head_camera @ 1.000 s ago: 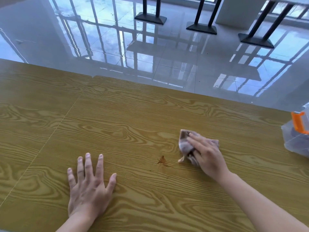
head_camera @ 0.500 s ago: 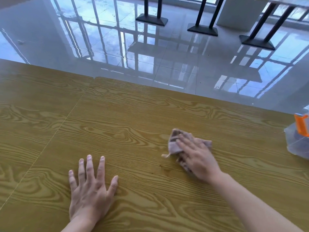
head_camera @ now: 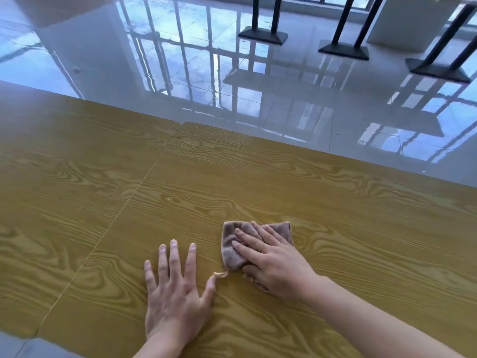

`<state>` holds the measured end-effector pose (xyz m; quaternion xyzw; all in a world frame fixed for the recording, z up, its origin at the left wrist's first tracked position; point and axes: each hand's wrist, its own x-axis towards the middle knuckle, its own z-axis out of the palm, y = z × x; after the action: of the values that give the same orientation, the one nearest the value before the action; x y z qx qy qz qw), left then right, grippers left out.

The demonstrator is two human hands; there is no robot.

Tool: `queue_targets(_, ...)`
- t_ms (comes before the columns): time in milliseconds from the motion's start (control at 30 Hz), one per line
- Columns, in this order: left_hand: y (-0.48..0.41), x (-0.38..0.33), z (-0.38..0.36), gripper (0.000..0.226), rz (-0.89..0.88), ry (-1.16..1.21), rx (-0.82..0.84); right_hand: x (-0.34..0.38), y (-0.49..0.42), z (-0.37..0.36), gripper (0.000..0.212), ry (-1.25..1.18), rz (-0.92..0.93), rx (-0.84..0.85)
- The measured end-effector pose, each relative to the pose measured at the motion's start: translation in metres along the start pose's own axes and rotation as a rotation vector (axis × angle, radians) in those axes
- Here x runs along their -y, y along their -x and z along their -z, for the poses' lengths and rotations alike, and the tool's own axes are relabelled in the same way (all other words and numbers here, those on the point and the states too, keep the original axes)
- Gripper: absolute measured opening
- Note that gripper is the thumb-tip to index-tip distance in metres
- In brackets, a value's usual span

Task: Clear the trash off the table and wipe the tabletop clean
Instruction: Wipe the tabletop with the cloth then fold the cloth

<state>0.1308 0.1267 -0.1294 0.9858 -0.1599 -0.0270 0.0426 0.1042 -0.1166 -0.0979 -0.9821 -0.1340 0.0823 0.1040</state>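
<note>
A crumpled brownish-pink cloth point(head_camera: 232, 248) lies on the yellow wood-grain tabletop point(head_camera: 258, 182), near the front middle. My right hand point(head_camera: 273, 262) presses flat on the cloth, fingers spread over it and pointing left. A frayed thread of the cloth trails out at its lower left corner. My left hand point(head_camera: 175, 293) rests flat on the bare table just left of the cloth, fingers apart, thumb tip almost touching the thread. The brown stain seen earlier is not visible; the cloth and hand cover that spot.
A seam point(head_camera: 103, 233) runs diagonally across the tabletop on the left. Beyond the far table edge is a glossy tiled floor point(head_camera: 180, 60) with black table bases point(head_camera: 263, 34) at the top right.
My right hand has slid the cloth leftward over the brown stain, close to my left hand. The view has shifted, and the clear box with the orange clip at the right is out of frame.
</note>
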Motion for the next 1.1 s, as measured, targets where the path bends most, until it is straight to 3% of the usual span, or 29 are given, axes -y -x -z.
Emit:
queue_targets(67,0.0,0.0,0.0,0.081,-0.004,0.004,0.0,-0.029,0.009,0.005,0.057,0.011,-0.039,0.02)
queue_targets(200,0.002,-0.001,0.002,0.082,-0.008,0.034,-0.002,-0.063,-0.06,0.026,0.057,-0.036,-0.479,-0.069)
queue_targets(267,0.002,0.0,0.004,0.083,-0.007,0.081,-0.028,-0.046,-0.106,0.026,0.057,-0.062,-0.57,-0.088)
queue_targets(333,0.003,0.001,0.004,0.083,0.003,0.145,-0.054,-0.009,-0.134,0.021,0.056,-0.065,-0.469,-0.049)
queue_targets(433,0.003,0.004,0.003,0.081,0.02,0.23,-0.101,0.047,-0.123,0.006,0.051,-0.017,-0.119,-0.008)
queue_targets(533,0.002,0.003,0.002,0.078,0.022,0.238,-0.132,0.035,-0.076,0.001,0.047,-0.023,0.076,-0.006)
queue_targets(600,0.002,0.003,0.0,0.076,0.011,0.185,-0.115,-0.01,-0.056,0.007,0.049,-0.004,-0.033,-0.007)
queue_targets(733,0.002,0.002,-0.002,0.075,-0.006,0.105,-0.082,-0.09,-0.016,0.029,0.053,0.016,-0.423,-0.03)
queue_targets(900,0.0,0.0,-0.002,0.077,0.002,0.061,-0.064,-0.094,0.077,0.022,0.051,-0.132,-0.66,-0.111)
queue_targets(967,0.002,-0.001,-0.001,0.078,0.002,0.042,-0.051,-0.061,0.082,0.014,0.052,-0.161,-0.65,-0.131)
queue_targets(1100,0.002,0.001,-0.002,0.078,-0.007,0.038,-0.061,0.029,0.091,-0.016,0.058,-0.055,-0.318,-0.069)
